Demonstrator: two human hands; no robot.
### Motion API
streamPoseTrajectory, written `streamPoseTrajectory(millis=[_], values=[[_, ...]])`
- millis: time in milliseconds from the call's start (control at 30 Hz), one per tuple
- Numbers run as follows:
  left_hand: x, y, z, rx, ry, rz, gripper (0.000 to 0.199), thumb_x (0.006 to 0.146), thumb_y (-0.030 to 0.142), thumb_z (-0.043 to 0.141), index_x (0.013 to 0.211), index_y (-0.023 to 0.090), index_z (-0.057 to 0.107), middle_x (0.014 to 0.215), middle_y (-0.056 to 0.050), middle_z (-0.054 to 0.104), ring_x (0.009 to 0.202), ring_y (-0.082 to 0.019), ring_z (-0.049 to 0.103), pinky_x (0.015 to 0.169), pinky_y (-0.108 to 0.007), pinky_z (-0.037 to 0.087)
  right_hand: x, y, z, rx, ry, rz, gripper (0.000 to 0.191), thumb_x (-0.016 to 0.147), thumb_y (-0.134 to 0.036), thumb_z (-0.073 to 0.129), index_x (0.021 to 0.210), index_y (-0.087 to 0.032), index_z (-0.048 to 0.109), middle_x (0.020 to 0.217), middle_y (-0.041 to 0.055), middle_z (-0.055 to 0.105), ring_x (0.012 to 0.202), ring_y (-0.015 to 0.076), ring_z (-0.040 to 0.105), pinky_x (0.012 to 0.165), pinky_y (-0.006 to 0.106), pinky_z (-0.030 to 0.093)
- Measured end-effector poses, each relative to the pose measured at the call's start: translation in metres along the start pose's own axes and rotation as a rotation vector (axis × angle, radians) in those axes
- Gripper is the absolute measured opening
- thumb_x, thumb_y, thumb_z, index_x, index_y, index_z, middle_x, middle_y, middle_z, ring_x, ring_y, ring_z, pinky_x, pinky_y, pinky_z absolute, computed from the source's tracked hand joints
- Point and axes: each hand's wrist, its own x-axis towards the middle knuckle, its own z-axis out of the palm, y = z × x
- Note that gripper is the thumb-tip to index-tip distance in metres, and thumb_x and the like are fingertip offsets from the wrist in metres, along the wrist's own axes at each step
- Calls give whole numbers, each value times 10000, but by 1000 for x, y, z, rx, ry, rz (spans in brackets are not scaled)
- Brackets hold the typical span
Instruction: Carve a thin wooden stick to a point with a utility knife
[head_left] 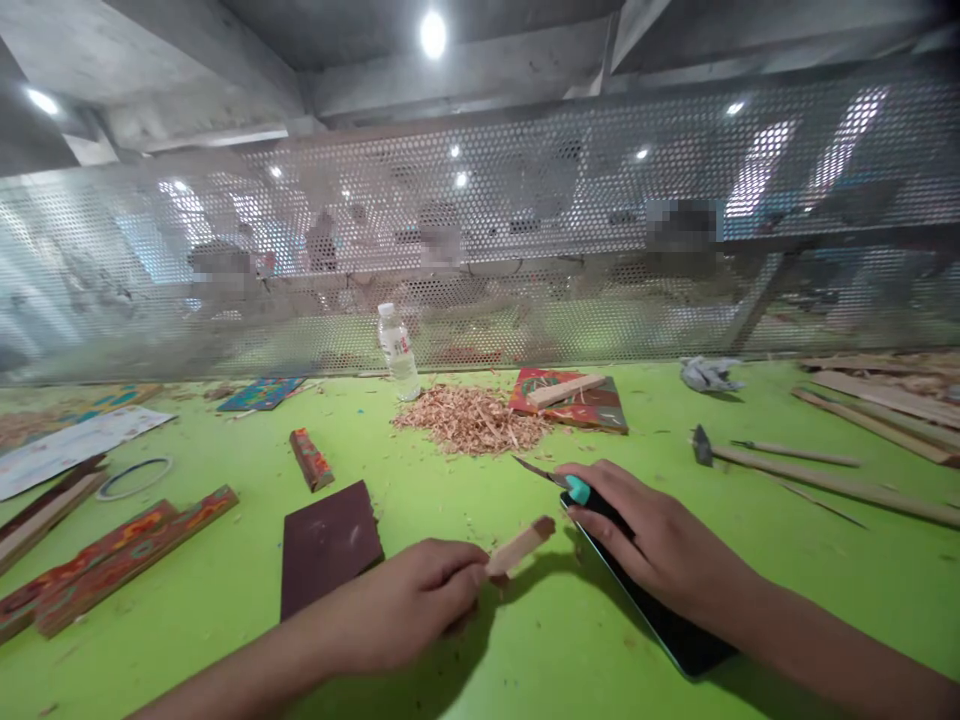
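My left hand (pixel 420 605) is closed round the near end of a small wooden piece (pixel 517 550), whose darker tip points up and right. In my right hand (pixel 652 535) is a knife (pixel 576 489) with a teal and black handle, its blade pointing left above the green table. Blade and wooden piece are apart. Beneath my right hand lies a dark, flat, phone-like slab (pixel 679 635). A dark brown square sheet (pixel 326 545) lies beside my left forearm.
Beyond the hands are a shavings pile (pixel 476 420), a water bottle (pixel 398 355) and a painted board (pixel 611 400). Right: a hammer (pixel 795 468) and wooden strips (pixel 877 420). Left: painted wood pieces (pixel 135 555) and a white ring (pixel 135 479). A perforated screen (pixel 525 290) stands behind.
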Motion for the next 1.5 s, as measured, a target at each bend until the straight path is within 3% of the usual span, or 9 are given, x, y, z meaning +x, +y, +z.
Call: streamPoseTrajectory(millis=[100,200,433,567,733,867,1067,1400,1500], values=[[-9,16,-12,312,-54,-34,379,956,287,539,1258,196,748,1071,-80,776,921,-237,666,783,-304,487,-2,-7,1,84,-43,75,213,1070,-357,536,1240,-251,607,1128,78,711,978,235,700,834,344,548],[-15,28,-14,273,-155,-20,476,1007,346,508,1444,202,629,1109,-95,819,827,-212,715,739,-285,531,-2,-20,3,196,-115,139,187,1013,-384,632,1132,-240,641,1127,72,711,983,235,678,847,337,531],[-11,37,-19,68,-142,-39,221,1007,402,590,1058,216,699,1092,-58,830,635,-126,760,553,-207,453,-1,-38,-3,445,-299,372,266,924,-468,714,1032,-233,653,947,26,729,865,223,663,759,307,499],[-2,40,-29,-81,-151,-69,186,931,374,714,980,195,725,1009,-57,828,666,-128,764,557,-207,493,-2,-38,-6,565,-359,403,270,822,-321,766,1044,-231,641,955,15,714,866,213,643,734,287,487],[4,39,-35,-301,-28,8,286,881,414,815,968,188,662,845,-8,783,663,-119,727,548,-206,522,-3,-42,-5,645,-332,394,269,851,-404,781,993,-219,650,926,10,664,849,198,596,752,298,484],[10,23,-20,-331,55,172,354,886,453,807,1044,166,675,858,-4,716,681,-127,691,554,-238,567,-5,-47,-2,701,-253,406,332,876,-502,777,973,-220,633,910,10,641,837,194,591,759,305,497],[19,6,4,-218,58,215,353,944,472,717,1050,136,725,857,-37,716,686,-136,693,537,-218,549,-6,-51,3,592,-235,369,182,872,-378,740,954,-240,655,853,-8,661,801,192,610,711,286,488],[10,0,-11,427,269,382,210,1033,273,525,1020,182,714,908,-39,715,769,-153,627,639,-239,473,-6,-24,-22,130,-176,132,437,1027,-608,546,1238,-262,710,1217,97,772,1116,316,721,926,398,552],[9,-3,-12,452,258,411,265,1066,309,471,1046,187,705,937,-50,722,806,-170,629,728,-280,475,-8,-16,-23,-7,-245,28,461,1040,-638,499,1190,-262,721,1097,96,805,929,291,765,799,375,561]])
